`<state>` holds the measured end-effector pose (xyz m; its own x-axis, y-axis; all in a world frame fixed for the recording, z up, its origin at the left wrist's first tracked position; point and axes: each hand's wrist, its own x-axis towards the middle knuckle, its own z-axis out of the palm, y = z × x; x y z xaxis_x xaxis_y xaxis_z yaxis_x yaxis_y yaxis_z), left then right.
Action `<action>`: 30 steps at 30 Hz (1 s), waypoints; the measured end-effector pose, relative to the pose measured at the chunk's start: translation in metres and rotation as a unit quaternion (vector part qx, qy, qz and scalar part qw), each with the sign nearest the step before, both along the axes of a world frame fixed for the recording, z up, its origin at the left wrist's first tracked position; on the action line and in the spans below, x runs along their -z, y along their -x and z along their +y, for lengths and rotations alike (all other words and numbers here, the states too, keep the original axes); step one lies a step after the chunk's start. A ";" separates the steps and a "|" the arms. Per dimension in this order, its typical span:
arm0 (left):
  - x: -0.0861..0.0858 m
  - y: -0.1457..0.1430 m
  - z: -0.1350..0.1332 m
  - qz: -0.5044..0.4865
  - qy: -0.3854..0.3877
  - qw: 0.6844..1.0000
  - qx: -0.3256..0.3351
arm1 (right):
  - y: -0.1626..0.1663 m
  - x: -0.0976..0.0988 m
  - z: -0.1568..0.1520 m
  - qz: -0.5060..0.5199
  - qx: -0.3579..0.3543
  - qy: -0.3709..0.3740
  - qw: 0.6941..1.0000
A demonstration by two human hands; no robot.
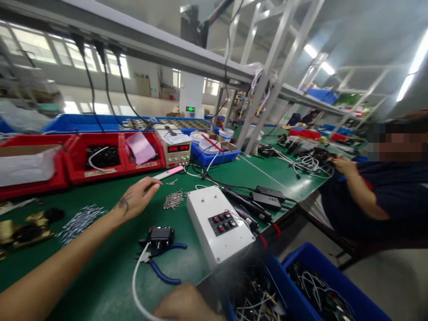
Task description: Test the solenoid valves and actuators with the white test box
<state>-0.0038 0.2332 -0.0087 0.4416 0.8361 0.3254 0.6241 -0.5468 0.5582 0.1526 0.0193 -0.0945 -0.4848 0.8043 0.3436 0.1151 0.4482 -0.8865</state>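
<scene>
My left hand (142, 195) is stretched over the green workbench, fingers curled and thumb close to the fingertips. Just beyond them lies a flat white strip with a pink end (172, 172); whether the fingers grip it I cannot tell. To the hand's right is a small heap of metal pins (174, 200). My right hand (187, 304) is at the bottom edge, smeared by motion, its fingers unreadable. A white cable (135, 285) curves from beside a black plug-like part (160, 235) towards it. Blue-handled pliers (163, 263) lie against that part.
A white switch box (219, 227) stands right of the pliers, beside black electric screwdrivers (245, 205). Red bins (96, 176) and a power supply (177, 151) line the back. Blue crates (331, 285) of cables stand below right. A co-worker (374, 196) sits at the right.
</scene>
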 end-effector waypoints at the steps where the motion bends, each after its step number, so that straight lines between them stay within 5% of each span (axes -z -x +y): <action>1: -0.006 0.011 -0.014 0.006 0.006 1.000 0.002 | 0.000 -0.001 -0.002 0.006 0.014 -0.005 1.000; 4: -0.008 0.034 -0.068 0.024 0.026 0.999 0.032 | 0.001 -0.008 -0.013 -0.022 0.048 -0.007 0.999; 9: 0.028 0.039 -0.129 0.032 0.030 0.998 0.053 | 0.009 -0.011 -0.022 -0.136 -0.007 -0.045 0.990; 15: 0.048 0.033 -0.129 -0.006 -0.012 1.000 0.003 | 0.008 -0.010 -0.019 -0.273 -0.082 -0.012 0.958; 21: 0.055 0.082 -0.131 -0.019 -0.045 0.989 -0.140 | -0.019 -0.038 -0.034 -0.259 -0.023 0.090 0.961; 25: 0.061 0.115 -0.137 0.004 -0.053 0.984 -0.168 | -0.047 -0.043 -0.042 -0.287 0.016 0.097 0.953; 30: 0.045 0.099 -0.161 0.018 -0.123 0.971 -0.206 | -0.080 -0.043 -0.051 -0.303 0.064 0.160 0.937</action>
<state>-0.1028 0.0727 -0.0541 0.1017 0.8431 0.5280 0.8346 -0.3612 0.4158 0.2327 -0.0317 -0.0520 -0.4048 0.8842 -0.2329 0.6756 0.1176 -0.7278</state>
